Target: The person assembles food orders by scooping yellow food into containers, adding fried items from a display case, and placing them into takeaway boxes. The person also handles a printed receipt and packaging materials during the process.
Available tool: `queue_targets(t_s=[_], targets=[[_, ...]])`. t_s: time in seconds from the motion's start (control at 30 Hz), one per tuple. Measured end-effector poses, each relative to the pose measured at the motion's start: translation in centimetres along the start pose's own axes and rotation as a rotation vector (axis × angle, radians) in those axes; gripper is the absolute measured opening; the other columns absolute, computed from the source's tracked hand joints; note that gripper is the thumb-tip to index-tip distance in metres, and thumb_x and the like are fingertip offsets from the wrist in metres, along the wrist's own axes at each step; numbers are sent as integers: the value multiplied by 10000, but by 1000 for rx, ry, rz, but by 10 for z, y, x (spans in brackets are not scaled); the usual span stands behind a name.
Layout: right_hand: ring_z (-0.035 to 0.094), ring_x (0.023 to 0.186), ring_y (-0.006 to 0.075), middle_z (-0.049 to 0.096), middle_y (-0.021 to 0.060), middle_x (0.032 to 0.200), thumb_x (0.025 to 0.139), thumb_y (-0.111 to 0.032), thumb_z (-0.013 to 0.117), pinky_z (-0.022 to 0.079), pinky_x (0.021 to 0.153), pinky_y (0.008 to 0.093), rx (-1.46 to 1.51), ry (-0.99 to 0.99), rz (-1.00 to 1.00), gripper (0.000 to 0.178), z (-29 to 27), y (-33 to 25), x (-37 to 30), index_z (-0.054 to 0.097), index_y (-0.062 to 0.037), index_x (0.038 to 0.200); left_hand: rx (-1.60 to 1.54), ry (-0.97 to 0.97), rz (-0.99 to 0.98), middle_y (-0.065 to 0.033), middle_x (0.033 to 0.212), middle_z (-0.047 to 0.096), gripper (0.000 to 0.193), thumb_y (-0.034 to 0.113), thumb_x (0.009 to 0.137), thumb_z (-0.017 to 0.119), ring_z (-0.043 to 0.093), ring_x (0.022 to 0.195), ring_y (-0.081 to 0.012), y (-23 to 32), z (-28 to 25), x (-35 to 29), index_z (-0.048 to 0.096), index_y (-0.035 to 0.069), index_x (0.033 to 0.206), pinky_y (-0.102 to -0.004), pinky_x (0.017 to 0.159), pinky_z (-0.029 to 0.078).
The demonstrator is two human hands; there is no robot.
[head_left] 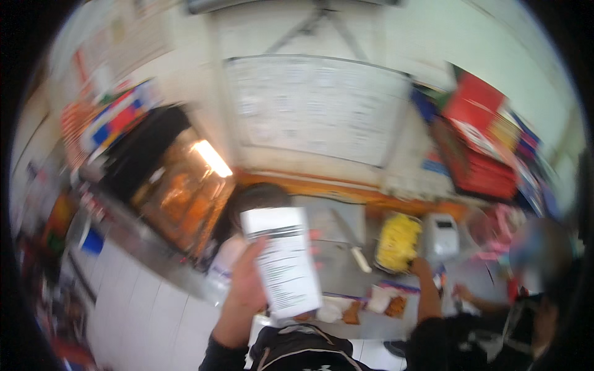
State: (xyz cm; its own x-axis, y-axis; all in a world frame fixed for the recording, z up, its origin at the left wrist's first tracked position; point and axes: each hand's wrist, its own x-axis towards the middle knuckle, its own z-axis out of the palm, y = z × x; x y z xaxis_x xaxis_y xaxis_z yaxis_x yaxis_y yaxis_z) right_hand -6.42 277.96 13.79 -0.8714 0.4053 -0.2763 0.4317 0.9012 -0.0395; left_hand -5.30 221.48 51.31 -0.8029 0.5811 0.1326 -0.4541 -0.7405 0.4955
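Observation:
My left hand (249,275) is raised in front of me, closed around a printed white paper slip (286,263). Its thumb lies on the slip's left edge, and fingertips show past the right edge. To the right, what looks like my right hand (422,267) touches the near corner of a tray of yellow food (398,242); blur hides how its fingers are set. A knife (352,242) with a pale handle lies left of the tray, on the grey worktop (334,269). Nearer to me are brown fried-looking pieces (351,313) beside white wrappings (330,310).
A lit glass food warmer (182,195) stands at the left. Behind the slip is a person's dark-haired head (263,196). A co-worker in dark clothes (526,324) reaches in from the right. A grey-white machine (442,236) stands beside the tray, below stacked red packages (476,145).

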Motion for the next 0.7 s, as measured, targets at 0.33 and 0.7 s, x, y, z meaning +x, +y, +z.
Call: queue_targets(t_s=[0.33,0.7], targets=[[658,530,285,657,193,658,812,-279,645,522,534,414,848,153,249,367,-12,9,-9,647,68,933,169,78,74,-288,1376,493,545,369,1002,385,613,1146,-358,-14,-15,11,380,79,1463,-602,969,479],[708,897,289,652,172,1050,912,-157,565,590,635,408,-106,451,278,251,-1,-40,3,568,-98,1156,213,242,-17,-259,1388,495,531,401,1002,388,596,1147,-341,-38,-28,24,419,93,1434,-580,967,477]])
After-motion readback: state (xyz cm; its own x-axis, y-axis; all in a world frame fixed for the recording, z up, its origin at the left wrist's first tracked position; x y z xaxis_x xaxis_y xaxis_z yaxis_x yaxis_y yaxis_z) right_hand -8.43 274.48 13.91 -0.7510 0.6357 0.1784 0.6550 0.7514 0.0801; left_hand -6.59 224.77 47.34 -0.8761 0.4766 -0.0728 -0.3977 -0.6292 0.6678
